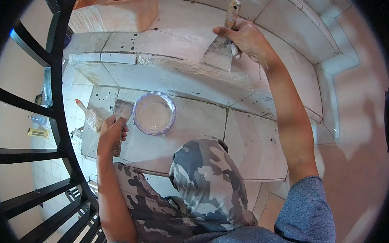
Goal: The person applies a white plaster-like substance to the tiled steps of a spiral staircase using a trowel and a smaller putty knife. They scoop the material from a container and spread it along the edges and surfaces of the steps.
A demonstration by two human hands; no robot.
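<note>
My right hand (248,37) grips a wide putty knife (219,53) near the base of its wooden handle. The blade points down toward the edge of the upper tiled step, where a rough band of pale filler (174,66) runs along the nosing. Whether the blade touches the step, I cannot tell. My left hand (112,136) is closed round the handle of a second, smaller putty knife (124,109), its blade beside a round tub (173,118) on the lower step. Whitish paste (154,115) lies inside the tub.
A paintbrush (91,115) with its head wrapped lies left of my left hand. An orange plastic bin (116,14) stands on the upper step. Black railing bars (54,88) line the left side, and a wall (361,157) rises at right.
</note>
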